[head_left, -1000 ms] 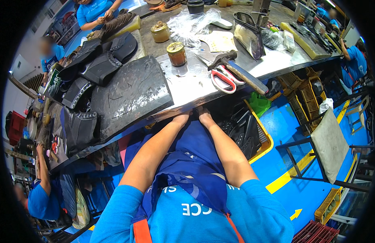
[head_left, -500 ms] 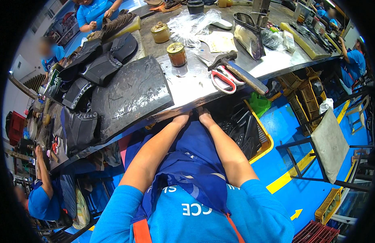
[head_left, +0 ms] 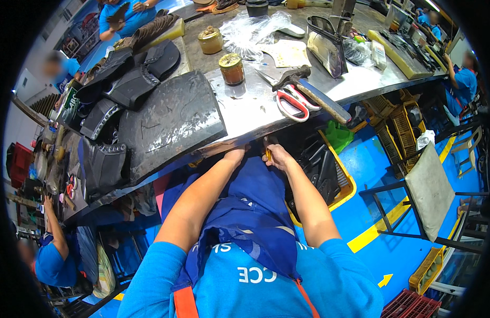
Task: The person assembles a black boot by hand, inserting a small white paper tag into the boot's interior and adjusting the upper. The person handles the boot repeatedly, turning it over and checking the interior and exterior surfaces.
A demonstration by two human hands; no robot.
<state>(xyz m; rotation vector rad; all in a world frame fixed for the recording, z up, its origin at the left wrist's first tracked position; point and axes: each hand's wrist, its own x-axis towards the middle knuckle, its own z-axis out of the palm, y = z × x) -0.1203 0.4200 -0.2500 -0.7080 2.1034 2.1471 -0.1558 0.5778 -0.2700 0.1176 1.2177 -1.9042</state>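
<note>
At the table's front edge, my right hand (head_left: 278, 156) is closed round a thin yellow-handled tool (head_left: 268, 153); its far end is too small and dark to make out. My left hand (head_left: 236, 154) reaches under the edge beside it, with its fingers hidden. My blue apron (head_left: 250, 185) lies across my lap below both hands. On the metal tabletop above them are red-and-white scissors (head_left: 292, 104), a hammer (head_left: 322, 99) lying across them, and a jar of amber glue (head_left: 232, 70). To the left lies a worn black board (head_left: 173, 111).
Black boot uppers (head_left: 131, 87) are heaped at the table's left. A yellow crate (head_left: 346, 180) of black pieces stands under the table to my right, near a stool (head_left: 431, 185). Co-workers sit across the table (head_left: 123, 21), at left (head_left: 57, 259) and far right (head_left: 464, 82).
My right hand has drawn back slightly from under the table edge, and a yellow-handled tool now shows in it. The left hand stays nearly in place. The co-worker across lifts a dark piece.
</note>
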